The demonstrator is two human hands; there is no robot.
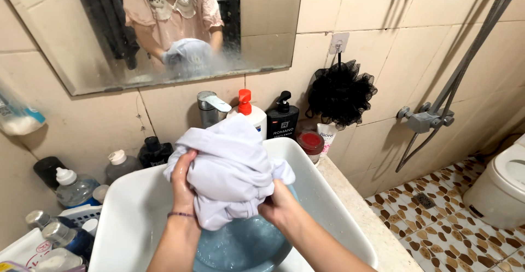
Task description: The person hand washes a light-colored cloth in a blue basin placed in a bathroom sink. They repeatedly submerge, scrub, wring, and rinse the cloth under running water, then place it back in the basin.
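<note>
While you stand at the white sink (136, 206), both of your hands are closed on a bunched white cloth (232, 168), which you hold up above a blue basin (240, 247) of soapy water that sits inside the sink. Your left hand (183, 182) grips the cloth's left side, fingers curled tight into the folds and thumb pressed against the fabric; a thin bracelet (181, 214) circles that wrist. Your right hand (279, 206) clutches the lower right part of the bundle, fingers wrapped into it so that only the back of the hand shows. The cloth hangs just over the water, and you cannot tell from here whether its lowest fold touches the surface.

Behind the sink, against the tiled wall, stand a chrome tap (210, 108), a white pump bottle with a red top (249, 113) and a black pump bottle (282, 119). A black bath sponge (340, 92) hangs from a wall hook to the right of them. Several bottles crowd the ledge left of the sink. The mirror (164, 31) above shows a person in a pink top holding the same cloth.
</note>
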